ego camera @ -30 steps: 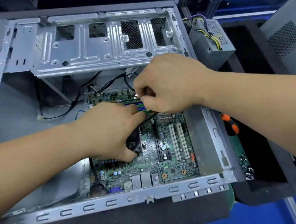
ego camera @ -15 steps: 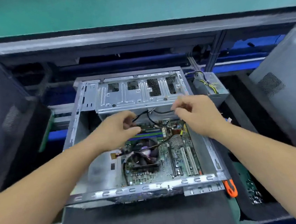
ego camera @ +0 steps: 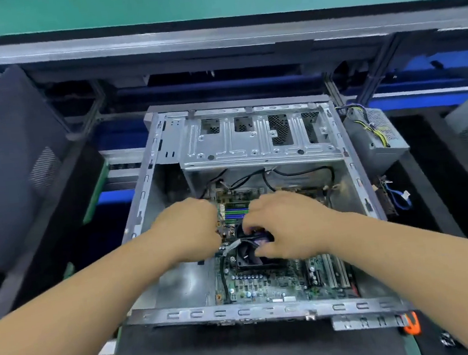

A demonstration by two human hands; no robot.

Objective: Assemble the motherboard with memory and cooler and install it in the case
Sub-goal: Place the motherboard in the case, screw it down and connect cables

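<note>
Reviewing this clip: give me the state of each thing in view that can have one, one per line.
Case: lying flat, side open.
Motherboard: seated inside the case.
Memory: sticks in their slots.
Cooler: on the board, partly covered by the right hand.
Power supply: outside the case, at its right.
Left hand: fingers curled down on the board beside the cooler; hold hidden.
Right hand: fingers curled over the cooler.

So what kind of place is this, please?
Probably a computer assembly or repair workbench. An open metal case with a motherboard inside lies on a dark mat, a loose power supply sits beside it, and other case panels stand around.
</note>
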